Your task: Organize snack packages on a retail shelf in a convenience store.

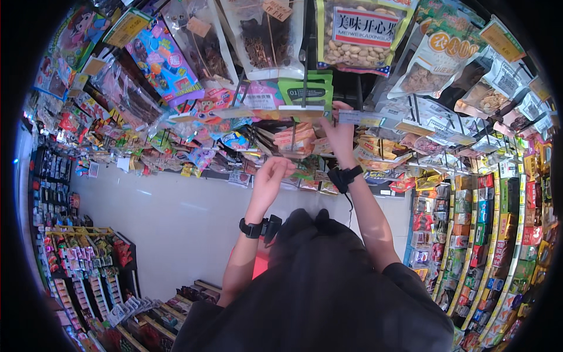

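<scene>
My right hand point(340, 134) is raised among the hanging snack packets, its wrist in a black band. Its fingers look spread, with the thumb apart, and reach up beside a green packet point(306, 89); a price-label holder hides part of them. I see nothing held in it. Lower and to the left, my left hand point(271, 179) is closed loosely, fingers bent together and pointing right, with nothing visible in them. Just beyond its fingertips hangs an orange-and-red packet point(295, 141). A bag of pistachios point(359, 50) hangs above my right hand.
Metal hooks and label holders point(302, 111) jut out from the rack ahead. Clear bags of dried food point(264, 41) hang at the top. Shelves of small packets point(487, 234) stand on the right, and a display rack point(85, 252) at lower left. Pale floor point(158, 217) lies between.
</scene>
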`<state>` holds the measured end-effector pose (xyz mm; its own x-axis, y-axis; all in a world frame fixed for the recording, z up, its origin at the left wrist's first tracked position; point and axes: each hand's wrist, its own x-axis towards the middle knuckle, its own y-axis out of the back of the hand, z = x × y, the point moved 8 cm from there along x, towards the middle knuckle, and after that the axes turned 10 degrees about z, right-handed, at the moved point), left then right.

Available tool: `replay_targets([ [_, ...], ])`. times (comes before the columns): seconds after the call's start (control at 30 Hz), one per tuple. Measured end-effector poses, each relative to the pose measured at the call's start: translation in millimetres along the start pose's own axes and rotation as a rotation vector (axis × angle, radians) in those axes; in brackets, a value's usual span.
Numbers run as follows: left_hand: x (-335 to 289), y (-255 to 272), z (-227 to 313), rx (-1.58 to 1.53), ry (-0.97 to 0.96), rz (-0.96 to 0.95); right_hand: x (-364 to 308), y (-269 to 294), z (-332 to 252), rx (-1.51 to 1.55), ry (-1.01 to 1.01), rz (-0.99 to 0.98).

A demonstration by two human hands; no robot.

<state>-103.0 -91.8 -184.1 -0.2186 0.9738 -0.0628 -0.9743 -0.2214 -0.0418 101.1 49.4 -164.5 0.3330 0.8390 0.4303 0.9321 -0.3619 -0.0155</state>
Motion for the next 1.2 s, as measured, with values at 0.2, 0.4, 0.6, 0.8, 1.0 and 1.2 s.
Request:
replay_targets([
  [0.2,-8,1,-3,-0.016,0.048,0.090,5,-3,22,-0.132,-0.026,-0.108],
  [0.4,-11,4,-6,-0.013,0.060,0.079,1,-9,16,-0.056,0.152,-0.004],
  [0.6,0,-7,-9,0.001,0.048,0.075,-5,-20,27,0.150,0.030,-0.043],
  [0.8,40,-16,-10,0.159,-0.168,0.141,4,-18,34,0.162,0.037,-0.035],
  [1.0,102,-29,14,0.254,-0.433,0.289,8,-5,11,0.018,0.142,-0.012],
  [1.2,102,-30,-7,0.193,-0.274,0.213,-7,-3,33,0.107,-0.181,-0.295],
])
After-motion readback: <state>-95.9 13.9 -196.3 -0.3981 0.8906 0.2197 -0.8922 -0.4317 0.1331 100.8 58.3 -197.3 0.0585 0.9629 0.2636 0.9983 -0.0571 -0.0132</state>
